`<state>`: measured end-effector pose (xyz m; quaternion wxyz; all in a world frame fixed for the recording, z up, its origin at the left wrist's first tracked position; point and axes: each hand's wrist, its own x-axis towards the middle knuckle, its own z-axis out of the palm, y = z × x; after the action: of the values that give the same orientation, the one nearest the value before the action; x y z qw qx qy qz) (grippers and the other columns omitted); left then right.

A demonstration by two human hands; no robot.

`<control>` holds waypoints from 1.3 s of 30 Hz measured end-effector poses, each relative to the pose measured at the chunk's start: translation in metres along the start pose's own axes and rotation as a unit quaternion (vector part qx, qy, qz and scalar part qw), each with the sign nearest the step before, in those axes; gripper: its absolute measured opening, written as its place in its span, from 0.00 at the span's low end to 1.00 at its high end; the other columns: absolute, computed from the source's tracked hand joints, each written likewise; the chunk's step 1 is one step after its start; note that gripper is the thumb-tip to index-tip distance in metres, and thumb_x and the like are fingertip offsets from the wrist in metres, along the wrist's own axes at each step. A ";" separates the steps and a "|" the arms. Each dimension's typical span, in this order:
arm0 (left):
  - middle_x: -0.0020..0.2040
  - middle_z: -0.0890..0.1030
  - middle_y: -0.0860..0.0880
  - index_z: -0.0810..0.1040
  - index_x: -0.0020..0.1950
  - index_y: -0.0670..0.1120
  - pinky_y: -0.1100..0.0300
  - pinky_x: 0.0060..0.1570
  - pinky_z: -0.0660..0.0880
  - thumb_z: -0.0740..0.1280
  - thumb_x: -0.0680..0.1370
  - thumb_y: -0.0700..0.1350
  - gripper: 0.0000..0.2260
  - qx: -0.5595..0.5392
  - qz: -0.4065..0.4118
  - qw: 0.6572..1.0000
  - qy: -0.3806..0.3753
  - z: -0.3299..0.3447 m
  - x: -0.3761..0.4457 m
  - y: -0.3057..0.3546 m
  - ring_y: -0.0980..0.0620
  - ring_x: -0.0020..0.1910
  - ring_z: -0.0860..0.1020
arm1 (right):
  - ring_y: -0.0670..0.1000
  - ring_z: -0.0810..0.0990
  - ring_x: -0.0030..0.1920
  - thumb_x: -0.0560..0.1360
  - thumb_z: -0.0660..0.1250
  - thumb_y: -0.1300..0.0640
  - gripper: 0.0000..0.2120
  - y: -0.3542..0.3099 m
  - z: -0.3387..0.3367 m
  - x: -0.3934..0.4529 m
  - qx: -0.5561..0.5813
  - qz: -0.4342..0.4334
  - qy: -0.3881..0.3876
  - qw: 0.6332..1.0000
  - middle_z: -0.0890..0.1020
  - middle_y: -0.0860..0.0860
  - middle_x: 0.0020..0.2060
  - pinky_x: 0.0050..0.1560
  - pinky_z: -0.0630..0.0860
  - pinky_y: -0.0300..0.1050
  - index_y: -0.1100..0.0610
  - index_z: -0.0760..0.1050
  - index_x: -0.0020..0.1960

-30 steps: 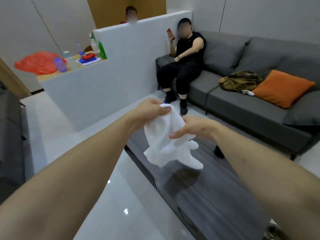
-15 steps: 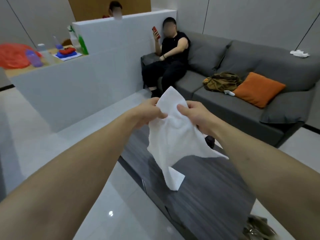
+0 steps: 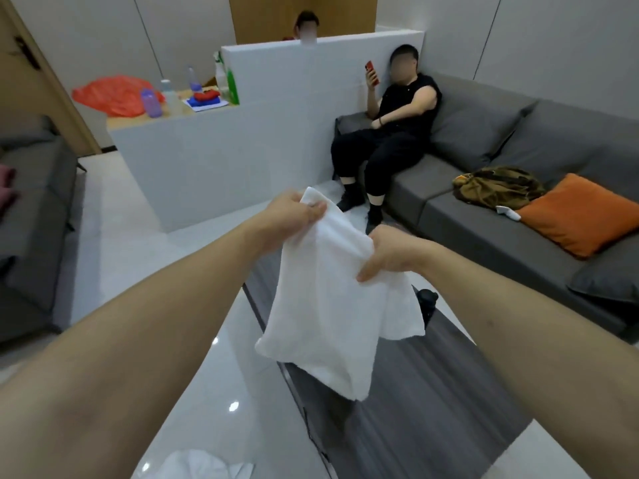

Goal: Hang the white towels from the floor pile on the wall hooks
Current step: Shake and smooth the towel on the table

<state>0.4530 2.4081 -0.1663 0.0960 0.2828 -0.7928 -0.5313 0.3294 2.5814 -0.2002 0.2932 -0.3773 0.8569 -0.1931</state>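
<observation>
A white towel (image 3: 328,305) hangs spread out in front of me, held up by both hands at its top edge. My left hand (image 3: 294,214) pinches the upper left corner. My right hand (image 3: 390,254) grips the top edge further right and a little lower. The rest of the towel drops freely below them, over the floor. More white cloth (image 3: 204,466) from the floor pile lies at the bottom edge of the view. No wall hooks are in view.
A grey sofa (image 3: 484,216) runs along the right with an orange cushion (image 3: 584,212), an olive cloth bundle (image 3: 498,186) and a seated person (image 3: 397,133). A white partition (image 3: 242,160) stands ahead. Another grey sofa (image 3: 31,216) is on the left. A dark rug (image 3: 415,409) lies below.
The towel went from a crumpled bunch to an opened sheet between my hands. My hands have moved apart along its top edge, and my view has swung left.
</observation>
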 end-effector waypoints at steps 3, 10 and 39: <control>0.51 0.83 0.46 0.80 0.50 0.47 0.55 0.48 0.80 0.66 0.79 0.52 0.09 -0.015 -0.045 0.994 0.094 0.024 -0.013 -0.009 0.47 0.47 0.82 | 0.50 0.80 0.39 0.65 0.79 0.56 0.10 0.046 -0.002 -0.006 -0.069 -0.011 -0.035 0.997 0.82 0.52 0.40 0.36 0.75 0.41 0.57 0.79 0.41; 0.56 0.81 0.45 0.78 0.61 0.43 0.55 0.45 0.77 0.67 0.79 0.50 0.15 -0.045 -0.175 0.963 0.198 0.037 -0.052 -0.046 0.46 0.50 0.80 | 0.52 0.79 0.40 0.67 0.78 0.51 0.12 0.119 -0.005 -0.007 -0.102 0.000 -0.102 0.990 0.82 0.51 0.42 0.39 0.74 0.43 0.57 0.78 0.41; 0.38 0.80 0.47 0.81 0.42 0.47 0.45 0.45 0.81 0.63 0.74 0.42 0.07 0.058 0.102 0.895 0.431 -0.111 0.071 0.134 0.44 0.41 0.79 | 0.55 0.75 0.41 0.76 0.64 0.60 0.07 -0.133 -0.217 0.084 -0.094 -0.187 0.395 0.894 0.78 0.51 0.39 0.41 0.66 0.43 0.52 0.80 0.44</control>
<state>0.3984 2.3180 -0.0100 0.4656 0.4064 -0.7278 -0.2973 0.2137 2.4561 0.0072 -0.1480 -0.4486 0.8302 -0.2960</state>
